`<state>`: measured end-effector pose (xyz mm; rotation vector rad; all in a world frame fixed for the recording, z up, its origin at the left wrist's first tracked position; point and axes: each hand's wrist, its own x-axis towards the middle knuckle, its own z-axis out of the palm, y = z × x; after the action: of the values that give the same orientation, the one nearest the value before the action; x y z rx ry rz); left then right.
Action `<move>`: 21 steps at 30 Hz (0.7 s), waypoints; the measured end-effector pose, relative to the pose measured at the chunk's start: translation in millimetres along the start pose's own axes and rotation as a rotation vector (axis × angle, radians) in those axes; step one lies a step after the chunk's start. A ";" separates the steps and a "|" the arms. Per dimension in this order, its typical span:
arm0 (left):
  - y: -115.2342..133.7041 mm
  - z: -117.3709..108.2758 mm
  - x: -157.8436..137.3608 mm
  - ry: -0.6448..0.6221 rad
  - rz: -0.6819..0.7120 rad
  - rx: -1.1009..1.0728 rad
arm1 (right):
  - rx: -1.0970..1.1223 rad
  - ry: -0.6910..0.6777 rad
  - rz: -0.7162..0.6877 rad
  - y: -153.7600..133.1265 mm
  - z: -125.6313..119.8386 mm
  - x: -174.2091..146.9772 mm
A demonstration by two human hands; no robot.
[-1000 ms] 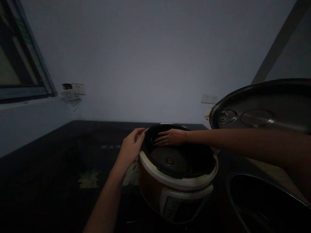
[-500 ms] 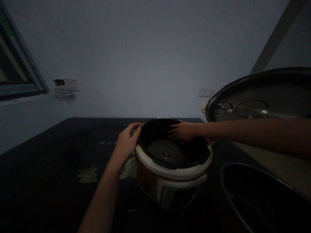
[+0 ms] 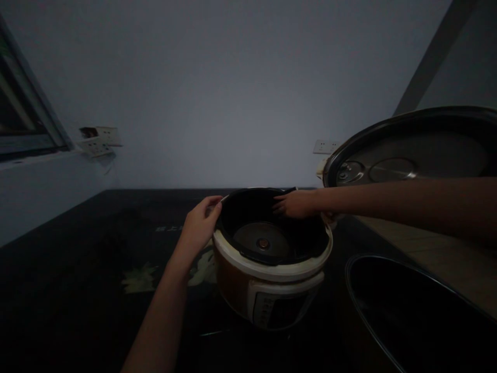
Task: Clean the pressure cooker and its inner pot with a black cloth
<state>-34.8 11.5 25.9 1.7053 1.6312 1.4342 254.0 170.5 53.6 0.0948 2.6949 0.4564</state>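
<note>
Pointing leftward inside the cooker [image 3: 267, 272], the right hand [image 3: 297, 203] has its fingers [image 3: 282, 207] loosely extended, while the left hand [image 3: 200, 223] clasps the rim's [image 3: 233, 252] left side.

From my head, the camera looks forward and down over the surface [image 3: 77, 259], close to the cooker [image 3: 232, 284], facing the far edge and the wall [image 3: 217, 93] beyond, taking in the far left corner and part of the right edge.
</note>
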 end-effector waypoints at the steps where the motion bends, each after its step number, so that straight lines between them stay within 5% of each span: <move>1: -0.5 0.1 0.2 -0.002 0.002 -0.006 | -0.044 0.008 -0.044 4.3 -3.7 4.0; 11: -0.2 0.4 1.4 -0.008 0.013 0.009 | -0.303 0.136 -0.280 30.0 -27.1 60.1; 17: -1.9 0.5 2.1 -0.014 0.012 -0.010 | -0.289 0.104 -0.270 31.0 -13.9 38.1; 21: -3.3 0.6 1.5 -0.011 0.023 -0.023 | -0.100 -0.018 -0.125 19.2 -4.5 14.7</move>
<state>-36.2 13.9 23.6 1.7210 1.5879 1.4460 238.8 189.2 58.2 -0.0974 2.6366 0.5469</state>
